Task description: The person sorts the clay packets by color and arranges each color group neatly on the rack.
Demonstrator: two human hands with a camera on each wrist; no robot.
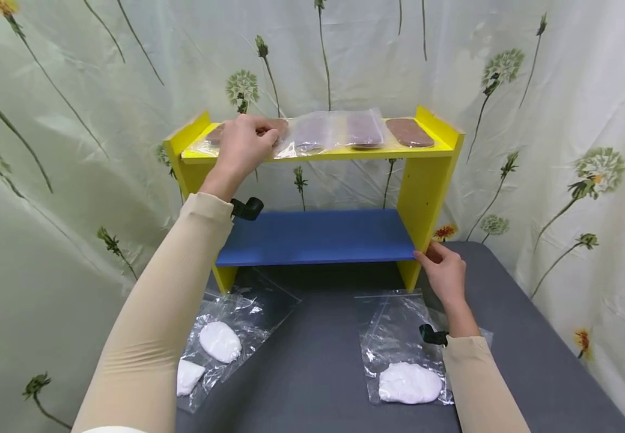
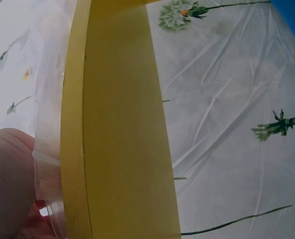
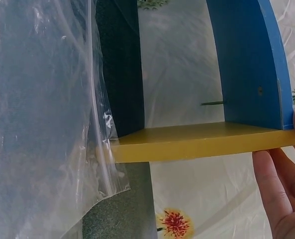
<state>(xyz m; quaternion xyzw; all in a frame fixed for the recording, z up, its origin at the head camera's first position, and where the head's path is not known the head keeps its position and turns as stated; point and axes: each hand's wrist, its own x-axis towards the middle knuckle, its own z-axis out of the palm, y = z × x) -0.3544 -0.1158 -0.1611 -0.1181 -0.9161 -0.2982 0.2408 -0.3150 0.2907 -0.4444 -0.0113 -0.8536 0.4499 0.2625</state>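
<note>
Beige sleeve (image 1: pixel 147 319) reaches eleven o'clock, left hand (image 1: pixel 244 143) curled over plastic film (image 1: pixel 291 146), pinch unclear; likely slippery, best edge-held; right hand (image 1: pixel 446 273) grips yellow panel (image 1: pixel 426 192) at four o'clock.

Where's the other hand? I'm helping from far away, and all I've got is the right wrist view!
Observer: The left hand is up at the yellow top board, toward its left end.
Operator: Ooh, what's lying up there?
Observer: Flat brown slabs, some of them under clear plastic.
Operator: And is anything down low, over on the left?
Observer: Yes, two white pieces show in clear bagging on the grey table.
</note>
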